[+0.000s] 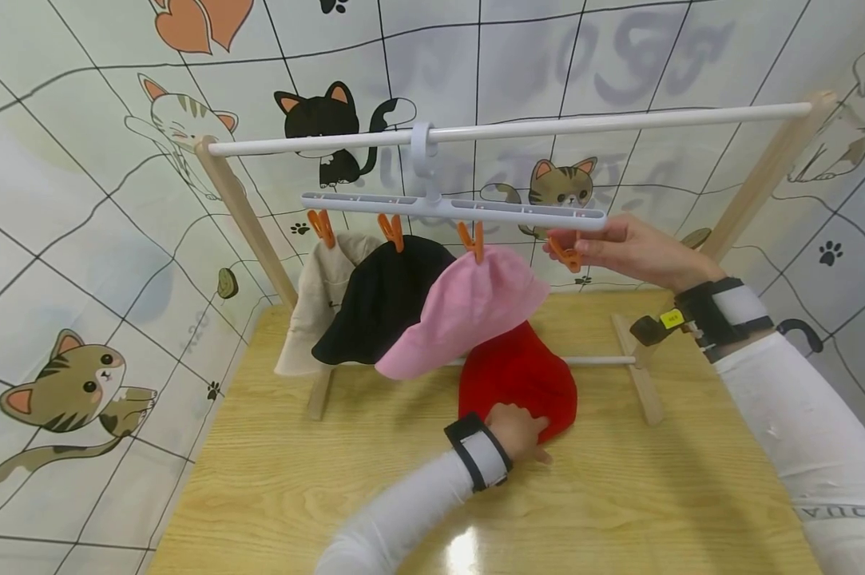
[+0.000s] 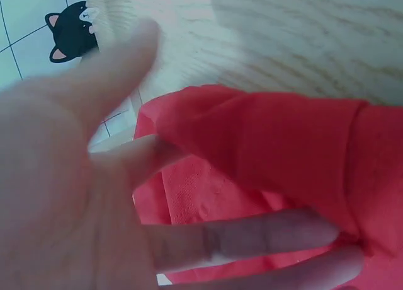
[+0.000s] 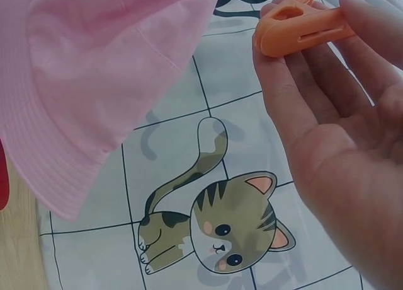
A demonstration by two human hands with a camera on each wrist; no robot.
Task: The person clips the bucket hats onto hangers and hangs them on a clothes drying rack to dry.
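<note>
A red bucket hat lies on the wooden table under the hanger. My left hand is at its near edge; the left wrist view shows fairly straight fingers against the folded red cloth, with the thumb held apart from it. At the right end of the pale clip hanger, my right hand pinches an orange clothespin between thumb and fingers. Beside it hangs a pink bucket hat, then a black one and a beige one, each held by an orange clothespin.
The hanger hooks over a white rod on a rack with wooden legs to either side. A lower white rod runs behind the red hat. A wall covering with cartoon cats rises behind the table.
</note>
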